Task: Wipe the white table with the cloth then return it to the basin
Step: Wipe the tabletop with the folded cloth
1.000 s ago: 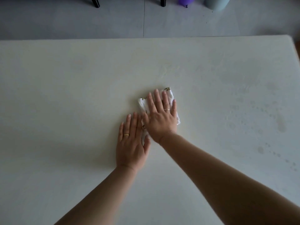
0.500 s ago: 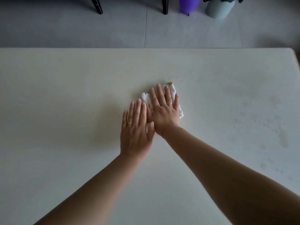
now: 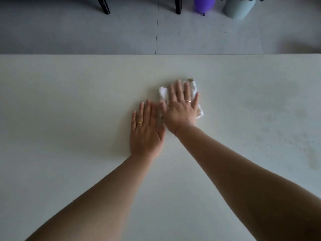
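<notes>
A small white cloth (image 3: 162, 92) lies folded on the white table (image 3: 69, 119), a little right of the middle. My right hand (image 3: 180, 108) presses flat on the cloth with fingers spread, covering most of it; only its left and right edges show. My left hand (image 3: 146, 131) lies flat on the bare tabletop just left of and behind the right hand, touching its thumb side, and holds nothing. Each hand wears a ring. No basin is in view.
Faint damp smears and spots (image 3: 304, 117) mark the table's right side. Beyond the far table edge is grey floor with two dark furniture legs (image 3: 104, 6), a purple object (image 3: 204, 4) and a pale grey bin (image 3: 238, 7).
Both hands have slid away from me toward the far edge, the right one pushing the cloth along. The view has tilted up, so more floor shows.
</notes>
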A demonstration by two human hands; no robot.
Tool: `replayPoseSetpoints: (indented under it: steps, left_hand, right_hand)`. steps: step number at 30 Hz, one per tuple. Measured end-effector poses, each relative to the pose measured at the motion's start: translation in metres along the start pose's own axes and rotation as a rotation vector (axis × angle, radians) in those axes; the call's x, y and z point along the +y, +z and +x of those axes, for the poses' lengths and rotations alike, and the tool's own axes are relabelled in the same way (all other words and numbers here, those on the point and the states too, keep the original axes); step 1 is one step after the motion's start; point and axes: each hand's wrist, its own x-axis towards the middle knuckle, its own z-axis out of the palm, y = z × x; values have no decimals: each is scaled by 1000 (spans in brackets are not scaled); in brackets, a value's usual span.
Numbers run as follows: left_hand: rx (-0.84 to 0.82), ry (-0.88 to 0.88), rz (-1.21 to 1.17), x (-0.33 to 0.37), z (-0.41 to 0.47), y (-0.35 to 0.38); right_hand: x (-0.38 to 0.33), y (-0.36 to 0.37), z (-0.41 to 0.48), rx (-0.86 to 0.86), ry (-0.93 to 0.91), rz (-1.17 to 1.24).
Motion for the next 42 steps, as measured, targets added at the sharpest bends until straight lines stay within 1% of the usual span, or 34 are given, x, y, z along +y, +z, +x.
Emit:
replayPoseSetpoints:
  steps: [1,3,4,5,6,7,9,11,12,13,14,15,17,18,20,21,22,23,24,28,30,31,32,33,36,37,38,39,40,42]
  left_hand:
    - [9,-1,-15,1,0,-1]
    - [-2,2,-7,0,0,-2]
    - [-19,1,4,0,0,-2]
    - [-28,1,6,-1,1,-2]
    - [-27,-1,1,-1,1,-2]
    - [-26,-4,-3,-1,2,-2]
    - [-28,-8,-7,0,2,-3]
    - [-16,-10,-13,0,2,-3]
    - [-10,-11,-16,0,2,-3]
    - [-6,-11,-20,0,2,-3]
    - [-3,-9,-22,0,2,-4]
    - [-1,-8,-23,1,2,-4]
    - [-7,-14,-26,0,2,-3]
    - [-7,-18,-27,0,2,-3]
    - [0,-16,-25,-1,2,-2]
    - [5,-11,-25,-1,2,-1]
    - [8,-7,-26,-2,1,-1]
    - [9,-4,-26,-2,1,-1]
    - [8,-2,-24,-2,1,-1]
    - [7,-4,-15,-1,3,-1]
    - [10,-9,-5,-1,3,-1]
    - [6,-11,-1,0,3,-1]
    - [4,-11,2,0,3,-2]
    - [4,-11,4,1,3,-2]
    - [2,-15,5,1,3,-2]
    - [5,-14,7,1,3,-2]
    - [11,-11,10,1,3,-2]
    - [15,-8,11,1,3,-2]
    - [15,-5,12,1,3,-2]
    - [13,0,21,1,2,-1]
  right_hand:
    - [-9,2,-3,-32,-122,-16]
    - [-3,-2,1,-69,-274,-66]
    - [10,-6,8,-67,-314,-97]
    - [26,-11,18,-52,-308,-118]
    - [45,-18,30,-27,-248,-115]
    - [64,-25,42,-11,-135,-90]
    - [91,-39,60,8,172,-20]
    - [88,-41,71,49,434,31]
    - [72,-37,74,72,503,54]
    - [52,-31,76,83,511,71]
    - [28,-24,76,77,448,74]
    - [5,-15,75,60,319,58]
    - [-29,-4,69,4,-8,7]
    - [-34,-4,69,-39,-138,-22]
    - [-17,-11,79,-97,-324,-91]
    - [-3,-15,84,-103,-377,-131]
    - [15,-20,90,-98,-380,-149]
    - [34,-27,98,-85,-330,-135]
    - [54,-35,105,-66,-237,-107]
    - [121,-59,119,5,255,-3]
    - [116,-58,123,41,456,34]
    - [103,-55,123,51,491,35]
    - [86,-50,121,48,462,34]
    - [68,-43,116,36,365,23]
    - [33,-26,91,-22,-94,-50]
    - [37,-27,86,-54,-194,-78]
    - [49,-29,86,-77,-257,-102]
    - [65,-34,88,-88,-276,-120]
    - [83,-39,90,-84,-253,-125]
    - [125,-53,95,-58,-117,-102]
